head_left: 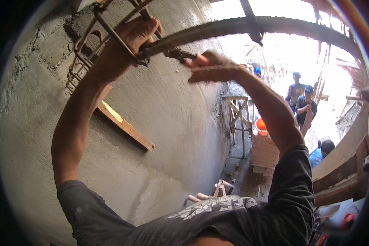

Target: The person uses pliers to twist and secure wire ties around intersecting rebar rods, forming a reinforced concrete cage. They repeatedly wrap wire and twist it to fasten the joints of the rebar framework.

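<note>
Both hands, left (137, 37) gripping rebar (233, 26), right (213, 67) clenching pliers (178, 53), beside a plastered wall (160, 102).

Two hands (139, 37), three bystanders (305, 107)

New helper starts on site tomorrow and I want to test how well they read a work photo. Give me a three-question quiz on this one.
1. True or false: the left hand grips the rusty rebar cage atop the plastered wall.
2. The right hand holds: A) a trowel B) pliers C) a bucket
3. What leans flat against the wall below the left forearm?

Key: 1 true; 2 B; 3 a wooden plank.
</note>
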A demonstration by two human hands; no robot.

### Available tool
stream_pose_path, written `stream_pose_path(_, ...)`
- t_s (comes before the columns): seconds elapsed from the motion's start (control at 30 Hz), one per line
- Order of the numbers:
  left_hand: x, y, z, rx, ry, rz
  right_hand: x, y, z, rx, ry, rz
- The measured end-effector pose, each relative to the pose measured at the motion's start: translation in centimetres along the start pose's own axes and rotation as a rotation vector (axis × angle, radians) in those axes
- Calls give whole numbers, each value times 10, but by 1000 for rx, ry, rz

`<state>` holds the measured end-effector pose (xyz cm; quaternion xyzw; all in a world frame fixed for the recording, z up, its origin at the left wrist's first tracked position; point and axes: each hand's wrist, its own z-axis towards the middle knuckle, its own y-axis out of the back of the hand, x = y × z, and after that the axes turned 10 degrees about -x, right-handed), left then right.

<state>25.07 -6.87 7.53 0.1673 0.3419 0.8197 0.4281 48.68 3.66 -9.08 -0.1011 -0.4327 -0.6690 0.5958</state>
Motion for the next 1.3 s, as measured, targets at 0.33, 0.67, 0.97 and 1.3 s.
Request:
stream_pose_path(0.33,-18,-1,-3,-3,-23,-39,23,-8,-60,-604,351,-212)
stream_pose_path(0.67,-16,-1,-2,6,24,-54,-16,24,2,-1088,793,-976)
stream_pose_path(0.97,20,2,5,-94,-660,566,10,69,90,-795,1353,-579)
stream_pose_path(1.3,-23,18,20,367,332,-32,45,96,117,-598,1225,-744)
